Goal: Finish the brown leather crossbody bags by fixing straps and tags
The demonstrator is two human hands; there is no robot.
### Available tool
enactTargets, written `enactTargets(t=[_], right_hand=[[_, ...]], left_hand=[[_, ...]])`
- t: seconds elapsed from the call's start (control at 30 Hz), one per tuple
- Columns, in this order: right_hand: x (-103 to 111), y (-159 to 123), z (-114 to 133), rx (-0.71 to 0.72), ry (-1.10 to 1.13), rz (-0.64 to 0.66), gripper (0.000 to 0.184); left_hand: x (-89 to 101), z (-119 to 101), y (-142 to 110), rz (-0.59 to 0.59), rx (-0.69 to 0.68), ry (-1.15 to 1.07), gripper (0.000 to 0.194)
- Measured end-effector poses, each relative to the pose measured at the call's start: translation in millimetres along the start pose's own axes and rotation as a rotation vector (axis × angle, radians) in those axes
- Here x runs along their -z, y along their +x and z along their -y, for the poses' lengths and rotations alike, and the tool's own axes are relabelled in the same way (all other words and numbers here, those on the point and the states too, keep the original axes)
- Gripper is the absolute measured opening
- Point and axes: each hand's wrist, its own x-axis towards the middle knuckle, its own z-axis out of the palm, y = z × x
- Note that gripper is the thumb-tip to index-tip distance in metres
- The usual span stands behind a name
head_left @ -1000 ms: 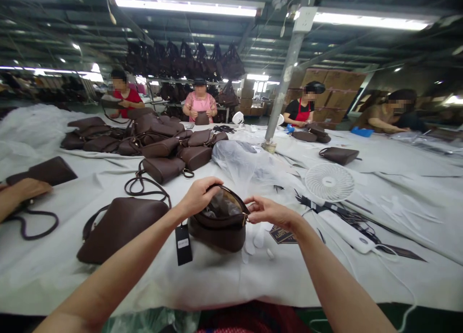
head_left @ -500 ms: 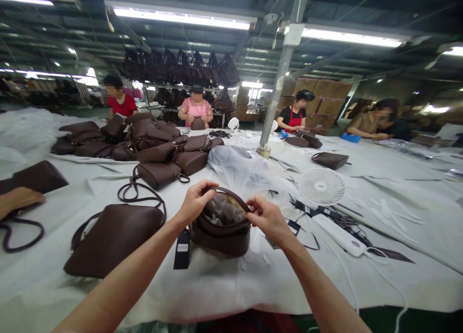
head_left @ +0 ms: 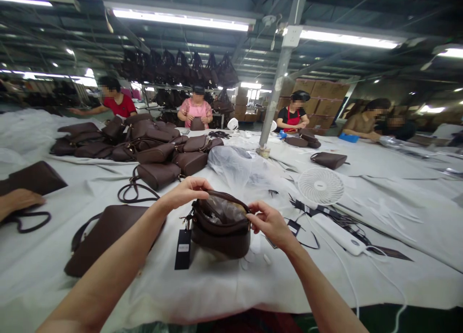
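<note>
Before me on the white-covered table stands a dark brown handbag (head_left: 220, 239), its top open and clear plastic showing inside. My left hand (head_left: 190, 191) pinches the far left part of its rim, fingers closed. On the right end of the opening, my right hand (head_left: 265, 222) grips the edge between thumb and fingers. A black hang tag (head_left: 183, 248) dangles at the bag's left side. Another brown handbag (head_left: 104, 234) lies to the left, partly behind my left forearm.
A heap of brown bags (head_left: 144, 140) lies at the back left, near crumpled clear plastic (head_left: 238, 164). To the right are a white fan (head_left: 321, 186), a white power bank-like box (head_left: 340, 234) with cables, and black tags. A co-worker's hand (head_left: 23, 198) rests at far left; a metal post (head_left: 277, 87) rises behind.
My left hand has shifted left and slightly up along the bag's rim, and the opening shows more. My right hand stays at the right end. A co-worker in red has stretched an arm out.
</note>
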Motion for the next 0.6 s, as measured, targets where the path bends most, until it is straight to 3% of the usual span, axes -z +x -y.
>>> enactTargets(t=[0.07, 0.1, 0.23, 0.3, 0.47, 0.53, 0.6], right_hand=[[0, 0, -1, -0.031, 0.096, 0.033, 0.032], [1, 0, -1, -0.046, 0.128, 0.051, 0.034], [2, -2, -1, -0.061, 0.225, 0.112, 0.035], [0, -2, -1, -0.050, 0.291, 0.130, 0.040], [-6, -9, -8, -0.014, 0.245, 0.061, 0.042], [-8, -15, -12, 0.007, 0.205, 0.008, 0.038], [-10, -20, -16, 0.022, 0.174, -0.037, 0.033]], left_hand=[[-0.4, -1, 1, -0.055, -0.038, 0.157, 0.011], [-2.7, 0, 2, -0.136, -0.073, 0.273, 0.008], [-21.0, 12, 7, -0.631, -0.183, 0.740, 0.014], [-30.3, 18, 9, -0.761, -0.126, 0.781, 0.014], [-36.0, 30, 21, -0.805, 0.028, 0.650, 0.024], [-30.4, 31, 24, -0.739, 0.091, 0.610, 0.024], [-23.6, 27, 20, -0.595, 0.112, 0.573, 0.023]])
